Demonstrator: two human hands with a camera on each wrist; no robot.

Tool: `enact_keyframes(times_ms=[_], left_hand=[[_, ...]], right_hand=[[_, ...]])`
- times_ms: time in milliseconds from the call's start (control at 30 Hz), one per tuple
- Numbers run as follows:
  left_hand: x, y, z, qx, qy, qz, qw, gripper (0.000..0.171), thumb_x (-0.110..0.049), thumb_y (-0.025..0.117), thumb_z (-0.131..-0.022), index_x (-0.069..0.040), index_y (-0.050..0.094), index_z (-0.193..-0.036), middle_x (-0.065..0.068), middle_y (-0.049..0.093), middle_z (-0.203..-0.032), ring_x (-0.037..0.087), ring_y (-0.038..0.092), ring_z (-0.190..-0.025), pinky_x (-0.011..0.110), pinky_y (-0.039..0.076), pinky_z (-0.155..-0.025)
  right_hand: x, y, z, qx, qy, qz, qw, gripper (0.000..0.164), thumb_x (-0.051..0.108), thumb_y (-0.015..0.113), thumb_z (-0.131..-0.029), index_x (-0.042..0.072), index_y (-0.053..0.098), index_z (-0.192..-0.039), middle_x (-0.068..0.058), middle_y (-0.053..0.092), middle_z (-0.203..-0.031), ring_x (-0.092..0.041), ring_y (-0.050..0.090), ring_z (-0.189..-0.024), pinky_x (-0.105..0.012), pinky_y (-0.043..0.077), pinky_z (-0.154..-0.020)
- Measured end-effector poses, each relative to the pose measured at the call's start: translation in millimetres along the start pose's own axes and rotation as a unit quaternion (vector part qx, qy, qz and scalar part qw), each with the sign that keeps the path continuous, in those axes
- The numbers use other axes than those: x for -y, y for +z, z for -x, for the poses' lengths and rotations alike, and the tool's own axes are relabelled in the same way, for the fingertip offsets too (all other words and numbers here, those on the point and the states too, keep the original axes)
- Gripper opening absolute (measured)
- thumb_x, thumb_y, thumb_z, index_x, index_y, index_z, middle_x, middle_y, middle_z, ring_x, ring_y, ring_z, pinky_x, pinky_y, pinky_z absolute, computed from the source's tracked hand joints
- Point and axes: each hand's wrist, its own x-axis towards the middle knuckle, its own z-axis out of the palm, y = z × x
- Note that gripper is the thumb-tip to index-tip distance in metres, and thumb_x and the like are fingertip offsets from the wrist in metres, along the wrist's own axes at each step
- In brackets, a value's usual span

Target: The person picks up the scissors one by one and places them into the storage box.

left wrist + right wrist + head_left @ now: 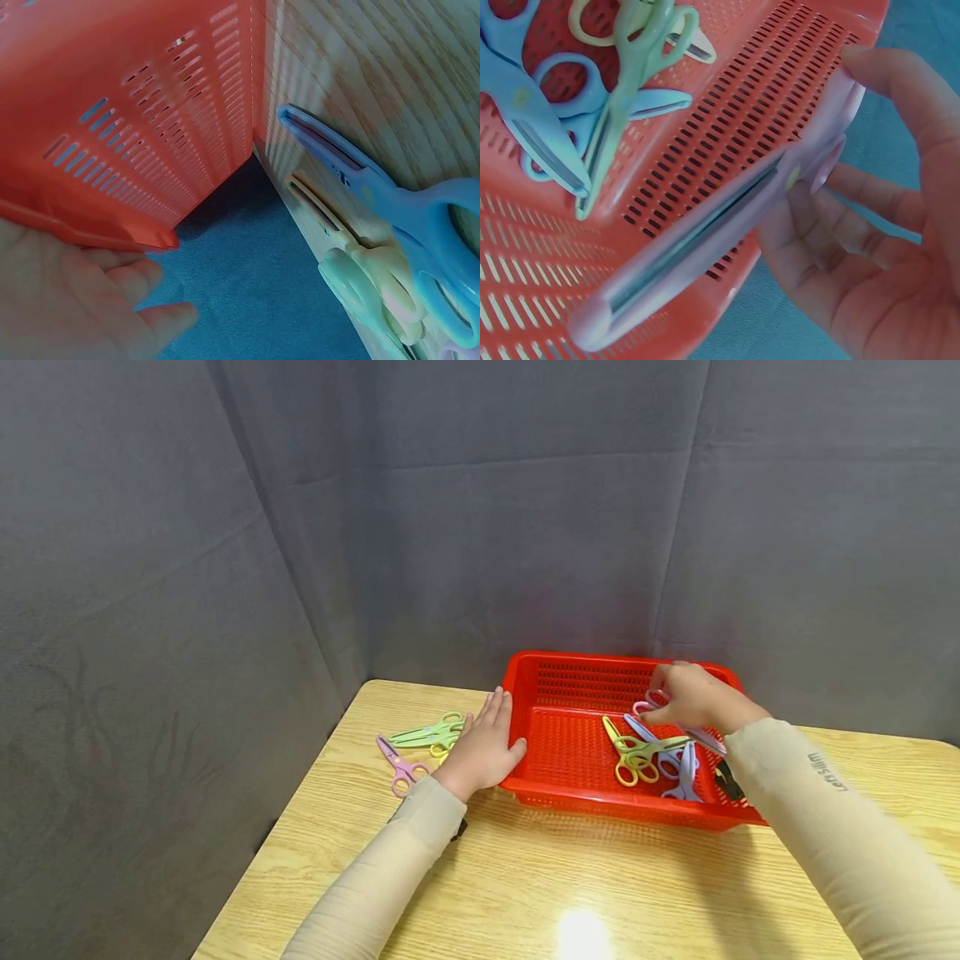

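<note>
My left hand (483, 747) touches the left rim of a red plastic basket (555, 739), its fingers straight. In the left wrist view its fingertips lie against the outside of that rim. Over the right part of the basket, my right hand (693, 695) holds pink scissors (814, 150) by the handle end. Their closed blades slant down into the basket in the right wrist view. Below them, yellow-green scissors (634, 52) and blue scissors (517, 97) lie overlapping in a loose pile on the basket floor.
On the table (480, 893), left of the basket, lie pink scissors (401, 767), green scissors (422, 736) and yellow scissors partly hidden by my left hand. The left wrist view also shows blue scissors (412, 210) beside the basket. A grey curtain (525, 552) hangs behind the table and at its left.
</note>
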Motion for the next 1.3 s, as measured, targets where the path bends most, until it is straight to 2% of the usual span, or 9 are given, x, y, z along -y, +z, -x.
enact_keyframes(times_ms=[167,300,500,633,767,933,1000,1133,1300], left_hand=[[-0.4,0.7,-0.5,-0.001,0.002,-0.001,1.0,0.077,-0.04,0.044,-0.105,-0.003,0.009,-0.162,0.011,0.0,-0.17,0.028,0.005,-0.156,0.053,0.008,-0.123],[-0.3,1.7,0.7,-0.001,-0.001,0.001,1.0,0.077,-0.04,0.045,-0.105,-0.004,0.009,-0.162,0.011,0.001,-0.17,0.027,0.005,-0.156,0.052,0.008,-0.123],[0.5,2.3,2.0,-0.006,0.004,0.004,1.0,0.077,-0.038,0.046,-0.104,-0.002,0.01,-0.162,0.013,0.002,-0.17,0.028,0.006,-0.156,0.055,0.01,-0.123],[1.6,0.9,2.4,-0.006,0.005,0.009,0.9999,0.077,-0.038,0.045,-0.105,-0.002,0.01,-0.162,0.012,0.001,-0.17,0.027,0.004,-0.156,0.054,0.009,-0.123],[2.2,0.1,3.0,-0.006,0.002,0.013,0.9999,0.077,-0.039,0.045,-0.105,-0.003,0.009,-0.162,0.01,0.0,-0.17,0.026,0.004,-0.156,0.053,0.008,-0.123],[1.7,1.0,3.2,-0.001,0.004,0.019,0.9998,0.077,-0.039,0.045,-0.105,-0.003,0.008,-0.162,0.01,-0.001,-0.17,0.027,0.004,-0.156,0.053,0.007,-0.123],[1.6,1.0,3.2,0.0,0.004,0.02,0.9998,0.077,-0.039,0.044,-0.105,-0.003,0.007,-0.162,0.01,-0.002,-0.17,0.026,0.003,-0.156,0.053,0.006,-0.123],[2.9,0.3,3.1,-0.001,0.003,0.017,0.9998,0.077,-0.04,0.044,-0.105,-0.004,0.007,-0.162,0.009,-0.002,-0.17,0.025,0.003,-0.156,0.052,0.006,-0.124],[4.5,0.0,3.4,-0.004,0.002,0.018,0.9998,0.077,-0.039,0.044,-0.105,-0.004,0.008,-0.162,0.009,-0.002,-0.17,0.025,0.004,-0.156,0.053,0.007,-0.123]], right_hand=[[-3,8,0,0.023,0.011,-0.008,1.0,0.048,0.028,0.084,-0.081,-0.01,0.064,-0.103,-0.013,0.067,-0.087,-0.026,0.056,-0.077,-0.042,0.051,-0.072],[-2,13,-1,0.034,0.021,-0.018,0.999,0.044,0.026,0.083,-0.082,-0.008,0.063,-0.101,-0.008,0.063,-0.081,-0.024,0.054,-0.075,-0.038,0.049,-0.068],[1,16,-1,0.024,0.001,-0.013,1.0,0.044,0.027,0.085,-0.077,-0.006,0.063,-0.095,-0.005,0.059,-0.075,-0.021,0.051,-0.07,-0.034,0.043,-0.063],[3,17,-3,0.037,0.004,-0.011,0.999,0.045,0.028,0.084,-0.078,-0.007,0.062,-0.097,-0.008,0.062,-0.079,-0.023,0.055,-0.072,-0.039,0.049,-0.068],[5,21,-5,0.061,0.021,-0.025,0.998,0.043,0.025,0.081,-0.081,-0.008,0.06,-0.101,-0.009,0.062,-0.082,-0.022,0.056,-0.072,-0.04,0.052,-0.071],[7,25,-4,0.107,0.049,-0.068,0.991,0.04,0.019,0.076,-0.083,-0.007,0.055,-0.104,-0.008,0.06,-0.076,-0.017,0.057,-0.059,-0.032,0.05,-0.062],[8,26,-3,0.113,0.049,-0.072,0.99,0.041,0.019,0.075,-0.083,-0.008,0.055,-0.106,-0.01,0.061,-0.08,-0.018,0.058,-0.062,-0.033,0.051,-0.063],[9,29,-5,0.106,0.03,-0.055,0.992,0.046,0.022,0.076,-0.082,-0.01,0.057,-0.109,-0.013,0.062,-0.092,-0.023,0.058,-0.076,-0.039,0.053,-0.072],[9,34,-7,0.109,0.01,-0.051,0.993,0.045,0.021,0.078,-0.08,-0.008,0.056,-0.106,-0.013,0.062,-0.09,-0.024,0.057,-0.078,-0.042,0.054,-0.074]])
